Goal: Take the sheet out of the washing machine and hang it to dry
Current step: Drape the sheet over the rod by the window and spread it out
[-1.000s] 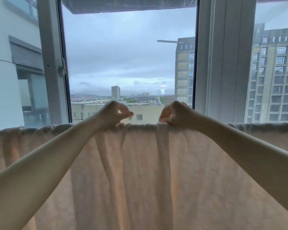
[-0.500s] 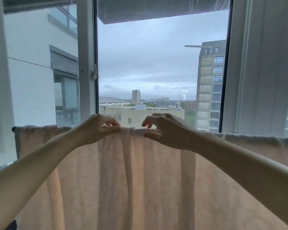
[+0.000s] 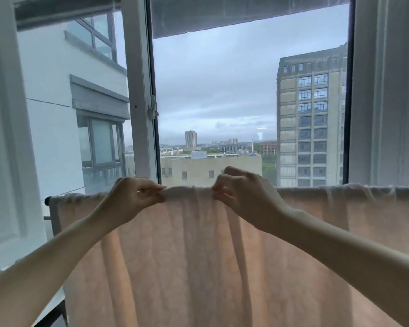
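A pale pinkish sheet (image 3: 198,256) hangs draped over a horizontal drying rail in front of an open window, falling in long folds. The rail's dark left end (image 3: 47,200) pokes out past the cloth. My left hand (image 3: 132,199) pinches the sheet's top fold between thumb and fingers. My right hand (image 3: 243,194) grips the same top edge a short way to the right. Both forearms reach in from the lower corners. The sheet's lower part runs out of view.
A white window frame post (image 3: 139,90) with a latch (image 3: 152,112) stands behind my left hand. A wide white frame (image 3: 385,90) fills the right side. A white wall (image 3: 3,138) closes the left. Buildings and grey sky lie beyond.
The view has swung left, so the rail's left end now shows. My right hand closed from spread fingers onto the sheet's top edge. Both hands shifted leftward along the rail.
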